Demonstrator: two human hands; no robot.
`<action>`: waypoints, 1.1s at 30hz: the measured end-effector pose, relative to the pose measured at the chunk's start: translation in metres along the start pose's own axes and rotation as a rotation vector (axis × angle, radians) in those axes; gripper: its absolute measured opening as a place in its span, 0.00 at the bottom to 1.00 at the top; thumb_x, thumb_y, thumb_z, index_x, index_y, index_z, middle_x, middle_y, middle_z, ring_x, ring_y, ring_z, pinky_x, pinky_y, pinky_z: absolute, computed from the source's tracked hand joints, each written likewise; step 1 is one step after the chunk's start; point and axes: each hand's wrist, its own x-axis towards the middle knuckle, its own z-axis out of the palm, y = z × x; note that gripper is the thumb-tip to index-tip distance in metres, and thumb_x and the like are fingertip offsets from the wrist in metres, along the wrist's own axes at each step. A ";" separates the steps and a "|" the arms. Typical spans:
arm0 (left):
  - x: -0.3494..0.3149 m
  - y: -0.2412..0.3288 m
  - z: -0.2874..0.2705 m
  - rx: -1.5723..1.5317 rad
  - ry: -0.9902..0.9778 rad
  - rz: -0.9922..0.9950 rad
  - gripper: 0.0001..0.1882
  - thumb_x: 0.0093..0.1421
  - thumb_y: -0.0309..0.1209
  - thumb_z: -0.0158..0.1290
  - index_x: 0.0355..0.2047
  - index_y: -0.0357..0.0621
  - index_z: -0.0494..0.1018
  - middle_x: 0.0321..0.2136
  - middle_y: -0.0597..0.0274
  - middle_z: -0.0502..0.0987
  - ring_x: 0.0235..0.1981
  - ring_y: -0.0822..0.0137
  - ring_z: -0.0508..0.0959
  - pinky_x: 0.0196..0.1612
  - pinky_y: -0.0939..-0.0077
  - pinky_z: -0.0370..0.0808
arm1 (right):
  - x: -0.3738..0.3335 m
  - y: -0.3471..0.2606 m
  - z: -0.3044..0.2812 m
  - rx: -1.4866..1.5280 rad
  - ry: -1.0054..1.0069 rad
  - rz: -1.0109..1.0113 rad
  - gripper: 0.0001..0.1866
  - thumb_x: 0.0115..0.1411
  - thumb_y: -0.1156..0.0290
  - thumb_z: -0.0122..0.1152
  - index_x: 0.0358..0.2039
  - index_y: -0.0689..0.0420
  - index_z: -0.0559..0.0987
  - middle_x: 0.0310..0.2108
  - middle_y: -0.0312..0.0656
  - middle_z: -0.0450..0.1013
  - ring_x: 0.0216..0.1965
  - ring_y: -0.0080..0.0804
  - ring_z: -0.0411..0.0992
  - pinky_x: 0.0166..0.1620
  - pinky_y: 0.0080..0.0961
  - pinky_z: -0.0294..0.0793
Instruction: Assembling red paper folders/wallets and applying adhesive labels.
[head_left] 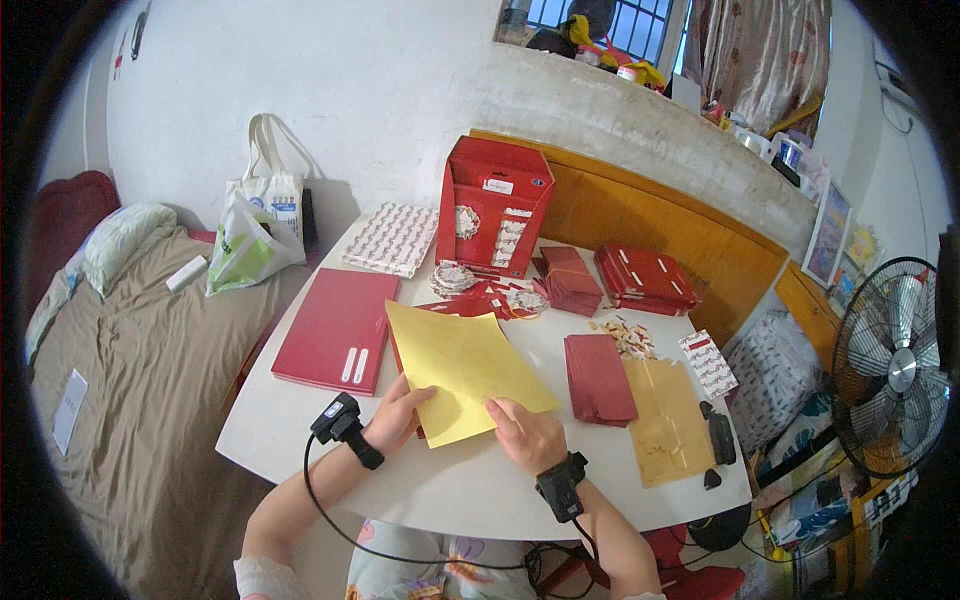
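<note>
A yellow sheet of paper (468, 365) is held tilted above the middle of the white table. My left hand (398, 412) grips its lower left edge, the thumb lying on top. At the lower right edge my right hand (527, 436) is closed on the same sheet with curled fingers. Part of a red piece shows behind the sheet's left edge; the rest is hidden. Left of the sheet lies a stack of large red folders (335, 325). To its right is a pile of narrow dark red envelopes (600, 378).
An upright red box (495, 205) stands at the back, beside a white patterned stack (392, 238). Cut-out pieces (455, 280), banded red packs (648, 277), small scraps (628, 340) and a tan sheet (672, 425) lie around. A fan (902, 365) stands right, a bed (150, 400) left.
</note>
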 end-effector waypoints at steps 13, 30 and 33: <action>0.002 0.002 -0.009 0.052 -0.210 0.036 0.24 0.65 0.27 0.45 0.61 0.43 0.53 0.51 0.58 0.70 0.49 0.67 0.73 0.49 0.70 0.71 | 0.011 -0.028 -0.024 -0.109 0.251 -0.079 0.27 0.53 0.80 0.59 0.54 0.54 0.66 0.52 0.50 0.70 0.32 0.34 0.77 0.32 0.25 0.80; 0.007 0.010 -0.011 0.119 -0.272 -0.010 0.25 0.70 0.33 0.37 0.64 0.46 0.45 0.51 0.46 0.71 0.46 0.61 0.75 0.54 0.67 0.71 | -0.004 0.034 -0.047 -0.250 0.177 0.715 0.42 0.52 0.77 0.62 0.64 0.65 0.51 0.53 0.63 0.65 0.53 0.55 0.68 0.51 0.40 0.72; 0.007 0.013 -0.011 0.193 -0.195 0.034 0.24 0.69 0.34 0.38 0.63 0.46 0.47 0.50 0.47 0.71 0.47 0.62 0.76 0.53 0.69 0.71 | -0.006 0.037 -0.045 -0.137 0.019 0.931 0.45 0.53 0.75 0.62 0.65 0.63 0.46 0.53 0.66 0.64 0.55 0.57 0.66 0.52 0.42 0.71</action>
